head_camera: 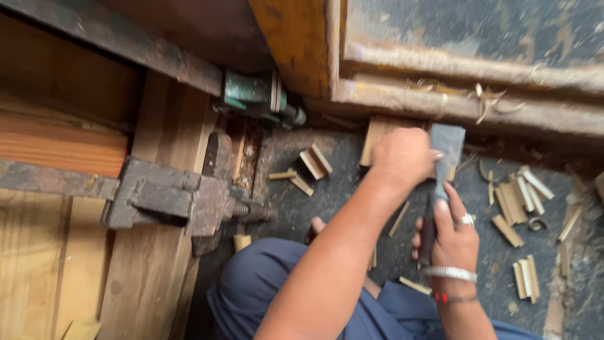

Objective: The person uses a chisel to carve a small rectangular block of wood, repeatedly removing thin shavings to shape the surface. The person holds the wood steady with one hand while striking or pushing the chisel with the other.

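My left hand [402, 157] is closed in a fist over a light wooden block [376, 135] that stands on the dark floor below a worn timber ledge. Its thumb touches the wide grey blade of a chisel [447, 151]. Just below, my right hand [452, 236] grips the chisel's dark handle, with the blade pointing up and away beside the block. That hand wears a ring, and a silver bangle and a thin red band sit on its wrist. My blue-clad knees [264, 283] fill the lower middle.
A rusty iron clamp [163, 198] bites on upright planks [151, 264] at left, with a green metal fitting [251, 94] above it. Several small wood offcuts [516, 201] and curled shavings [484, 101] lie on the floor and ledge. A toe [318, 225] shows near my knee.
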